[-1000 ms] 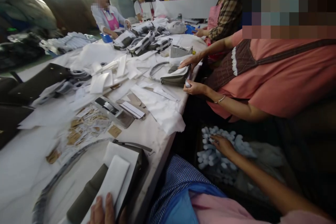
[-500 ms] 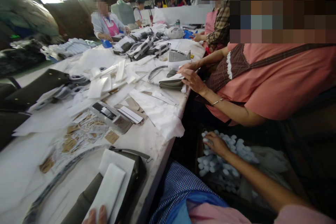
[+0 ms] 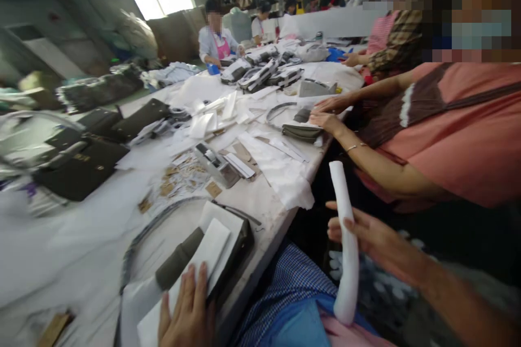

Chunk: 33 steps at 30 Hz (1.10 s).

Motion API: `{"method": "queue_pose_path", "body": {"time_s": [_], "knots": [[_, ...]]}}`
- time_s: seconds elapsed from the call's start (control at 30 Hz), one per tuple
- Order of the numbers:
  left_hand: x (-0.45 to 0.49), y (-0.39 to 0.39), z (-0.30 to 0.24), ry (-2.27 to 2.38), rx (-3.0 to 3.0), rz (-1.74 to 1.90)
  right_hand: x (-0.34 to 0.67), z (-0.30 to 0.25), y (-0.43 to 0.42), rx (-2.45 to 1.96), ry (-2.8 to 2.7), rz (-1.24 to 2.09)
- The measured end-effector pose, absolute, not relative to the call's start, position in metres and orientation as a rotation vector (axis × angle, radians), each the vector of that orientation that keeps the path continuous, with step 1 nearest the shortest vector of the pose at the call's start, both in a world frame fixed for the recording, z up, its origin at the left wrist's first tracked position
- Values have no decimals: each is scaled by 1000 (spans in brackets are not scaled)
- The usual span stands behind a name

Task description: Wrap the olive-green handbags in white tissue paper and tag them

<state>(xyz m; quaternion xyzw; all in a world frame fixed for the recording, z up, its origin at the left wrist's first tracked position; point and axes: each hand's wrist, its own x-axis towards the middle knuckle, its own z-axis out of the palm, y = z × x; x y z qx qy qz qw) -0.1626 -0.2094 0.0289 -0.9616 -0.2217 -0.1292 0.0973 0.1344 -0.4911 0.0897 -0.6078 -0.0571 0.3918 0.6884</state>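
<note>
My right hand is closed on a long white foam roll, held upright off the table's right edge, above my lap. My left hand lies flat with fingers stretched out on a white sheet that covers an olive-green bag at the near table edge. A grey strap curves from that bag across the table.
A person in a salmon top sits at my right, both hands on another olive bag. Brown paper tags, a small box, white sheets and dark bags cover the table. More foam rolls lie below. Other people work at the far end.
My right hand has come up out of the pile of foam rolls below the table with one roll in it. The view has swung left, showing more of my left hand.
</note>
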Motion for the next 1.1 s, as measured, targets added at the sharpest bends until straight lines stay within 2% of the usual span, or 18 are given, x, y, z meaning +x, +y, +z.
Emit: {"method": "queue_pose_path", "body": {"time_s": [0.07, 0.13, 0.2, 0.27, 0.37, 0.47, 0.83, 0.97, 1.1], "knots": [[-164, -207, 41, -642, -2882, -286, 106, 78, -478, -1370, -386, 1111], [-161, -202, 57, -694, -2941, -118, 90, 71, -466, -1450, -766, 1137], [-155, -196, 76, -799, -3015, 131, 86, 67, -451, -1583, -1185, 924], [-148, -190, 94, -887, -3078, 356, 86, 63, -430, -1673, -1534, 567], [-141, -181, 114, -900, -3169, 492, 82, 52, -393, -1643, -1812, 72], [-140, -174, 122, -836, -3235, 462, 68, 36, -361, -1558, -1916, -159], [-144, -180, 118, -856, -3278, 359, 16, 19, -313, -1471, -1844, -343], [-148, -190, 106, -894, -3241, 214, 21, 8, -306, -1337, -1766, -335], [-156, -202, 72, -833, -3087, -78, 28, 4, -310, -1256, -1729, -259]]}}
